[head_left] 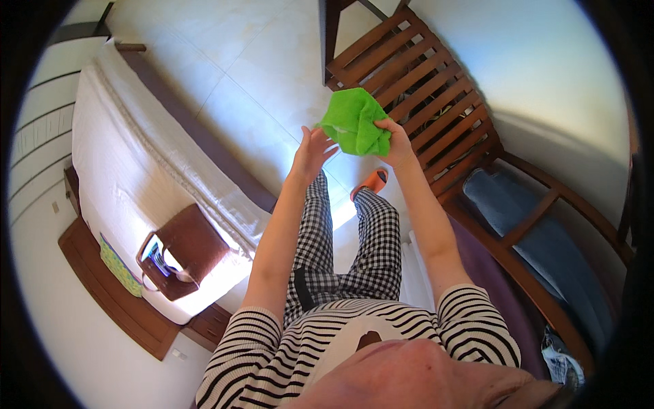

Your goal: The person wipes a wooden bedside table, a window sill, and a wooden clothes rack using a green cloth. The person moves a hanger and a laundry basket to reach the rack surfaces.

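A bright green, fuzzy cloth piece is held out in front of me, over the floor and beside a wooden bench. It bulges like a small cap or pouch, and a paler patch shows at its lower left edge; its exact kind is unclear. My right hand grips its right side, with the thumb on top. At the lower left edge of the cloth, my left hand has its fingers spread; whether a fingertip touches the fabric I cannot tell.
The slatted wooden bench stands at the right, with blue jeans over its near part. On the left is a bed with a white sheet, bearing an open brown bag. An orange slipper is on my foot on the tiled floor.
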`<action>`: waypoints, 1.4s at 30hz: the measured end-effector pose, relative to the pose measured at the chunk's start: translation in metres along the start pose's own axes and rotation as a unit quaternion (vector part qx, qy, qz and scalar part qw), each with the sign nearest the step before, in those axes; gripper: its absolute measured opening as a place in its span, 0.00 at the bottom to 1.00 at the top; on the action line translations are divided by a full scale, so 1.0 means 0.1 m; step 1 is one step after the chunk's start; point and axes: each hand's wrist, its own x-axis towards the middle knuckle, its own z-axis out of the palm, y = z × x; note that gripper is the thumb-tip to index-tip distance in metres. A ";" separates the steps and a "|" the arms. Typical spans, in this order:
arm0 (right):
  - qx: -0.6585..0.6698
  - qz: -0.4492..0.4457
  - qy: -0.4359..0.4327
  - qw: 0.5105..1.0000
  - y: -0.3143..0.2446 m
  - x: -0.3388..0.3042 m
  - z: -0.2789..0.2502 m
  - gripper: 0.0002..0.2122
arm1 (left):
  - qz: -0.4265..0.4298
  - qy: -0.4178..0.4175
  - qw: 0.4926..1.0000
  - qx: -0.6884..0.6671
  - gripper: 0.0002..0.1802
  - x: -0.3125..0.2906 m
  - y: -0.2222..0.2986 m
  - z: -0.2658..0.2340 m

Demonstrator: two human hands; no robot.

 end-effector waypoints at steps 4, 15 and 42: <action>-0.146 0.071 -0.072 0.984 0.13 -0.28 0.48 0.18 | 0.036 -0.087 0.980 -0.174 0.40 -0.51 0.17 0.21; -0.451 0.056 0.035 0.890 0.60 -0.47 1.05 0.24 | 0.140 0.065 0.987 -0.039 0.23 -1.34 0.65 0.20; -0.521 0.021 -0.142 0.841 3.87 -0.20 2.21 0.20 | 0.422 0.442 0.716 0.338 0.31 -3.48 0.74 -0.78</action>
